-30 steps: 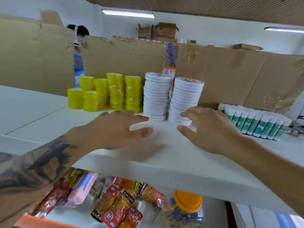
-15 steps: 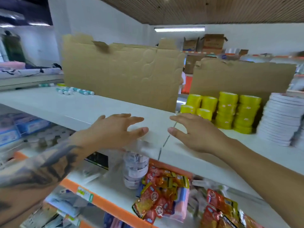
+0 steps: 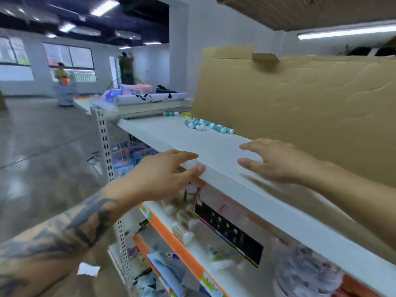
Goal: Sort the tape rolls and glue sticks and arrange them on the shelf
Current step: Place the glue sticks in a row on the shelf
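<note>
Both hands empty, held above the front edge of the white top shelf [image 3: 214,146].
Left hand [image 3: 162,174]: fingers relaxed and loosely spread, thumb tip at the shelf's front lip; contact or just short of it cannot be told through blur.
Right hand [image 3: 276,160]: fingers [image 3: 250,145] straight and apart, palm down over the shelf surface, gripping nothing.

Glue sticks [image 3: 205,125]: small loose heap of white-and-teal tubes lying on their sides, towards the far end of the same shelf, just beside the foot of the cardboard sheet [image 3: 300,112] standing along the back edge. One more tube [image 3: 170,113] apart from the heap, near the far back corner. Well apart from both hands.
No tape rolls in this view.

Step in hand, as judged: between picks, heading for the unsorted glue sticks; nothing carried.

Next move calls for:
- a reach along the shelf to the far end;
- gathering several tubes at once with curled fingers, since round bodies on their sides are likely to roll;
- care near the front edge, where a nudged tube could drop to the floor;
- standing them up or lining them in a row, caps alike.

Lower shelves, orange-edged, packed with mixed goods, too blurred to identify.
</note>
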Motion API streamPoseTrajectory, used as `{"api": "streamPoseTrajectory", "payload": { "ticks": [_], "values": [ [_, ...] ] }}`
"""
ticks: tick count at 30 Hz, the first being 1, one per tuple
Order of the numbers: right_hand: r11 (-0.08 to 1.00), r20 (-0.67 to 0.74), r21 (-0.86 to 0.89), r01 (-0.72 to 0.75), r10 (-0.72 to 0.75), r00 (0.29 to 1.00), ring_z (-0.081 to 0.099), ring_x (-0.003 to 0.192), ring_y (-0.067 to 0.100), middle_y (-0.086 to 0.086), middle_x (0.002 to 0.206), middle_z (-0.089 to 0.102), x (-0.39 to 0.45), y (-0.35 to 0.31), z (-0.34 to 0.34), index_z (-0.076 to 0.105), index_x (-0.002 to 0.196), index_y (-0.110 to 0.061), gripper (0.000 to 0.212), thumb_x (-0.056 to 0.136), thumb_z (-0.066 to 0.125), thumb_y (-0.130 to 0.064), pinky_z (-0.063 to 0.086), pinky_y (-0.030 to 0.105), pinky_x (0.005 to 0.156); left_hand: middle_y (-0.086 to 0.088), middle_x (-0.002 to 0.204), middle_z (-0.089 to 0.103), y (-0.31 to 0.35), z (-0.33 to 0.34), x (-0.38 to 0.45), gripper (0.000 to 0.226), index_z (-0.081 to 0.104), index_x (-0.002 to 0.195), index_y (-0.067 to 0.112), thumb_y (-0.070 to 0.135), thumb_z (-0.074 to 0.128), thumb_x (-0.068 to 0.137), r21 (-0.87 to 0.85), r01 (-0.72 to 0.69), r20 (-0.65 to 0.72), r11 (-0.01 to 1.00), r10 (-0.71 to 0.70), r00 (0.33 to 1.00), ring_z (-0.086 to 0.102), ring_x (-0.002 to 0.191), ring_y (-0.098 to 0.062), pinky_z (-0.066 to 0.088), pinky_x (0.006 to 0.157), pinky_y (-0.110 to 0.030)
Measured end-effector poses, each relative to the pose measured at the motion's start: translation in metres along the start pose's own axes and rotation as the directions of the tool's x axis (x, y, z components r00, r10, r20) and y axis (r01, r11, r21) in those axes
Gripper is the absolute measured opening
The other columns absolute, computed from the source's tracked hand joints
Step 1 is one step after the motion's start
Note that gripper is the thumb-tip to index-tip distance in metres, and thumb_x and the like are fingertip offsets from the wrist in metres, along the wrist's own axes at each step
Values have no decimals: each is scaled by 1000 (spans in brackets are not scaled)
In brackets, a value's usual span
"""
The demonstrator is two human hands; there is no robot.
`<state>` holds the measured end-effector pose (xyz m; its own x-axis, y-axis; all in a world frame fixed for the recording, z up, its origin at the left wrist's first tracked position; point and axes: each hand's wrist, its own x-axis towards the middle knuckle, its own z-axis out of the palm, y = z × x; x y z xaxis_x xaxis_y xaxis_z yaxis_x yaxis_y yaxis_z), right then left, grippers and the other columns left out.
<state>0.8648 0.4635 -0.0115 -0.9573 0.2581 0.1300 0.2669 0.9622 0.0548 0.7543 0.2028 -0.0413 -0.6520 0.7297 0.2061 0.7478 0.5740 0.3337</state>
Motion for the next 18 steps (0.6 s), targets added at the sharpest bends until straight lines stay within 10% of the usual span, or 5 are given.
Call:
{"api": "streamPoseTrajectory", "payload": {
  "ticks": [18],
  "values": [
    [999,35,35,-11,10,999,29,149,18,-14,160,34,227,-56,39,32,152,-45,57,99,33,-67,33,44,114,9,149,51,-165,-23,249,58,43,145,48,72,46,93,87,-17,82,996,10,997,53,126,-18,42,109,-43]
  ]
}}
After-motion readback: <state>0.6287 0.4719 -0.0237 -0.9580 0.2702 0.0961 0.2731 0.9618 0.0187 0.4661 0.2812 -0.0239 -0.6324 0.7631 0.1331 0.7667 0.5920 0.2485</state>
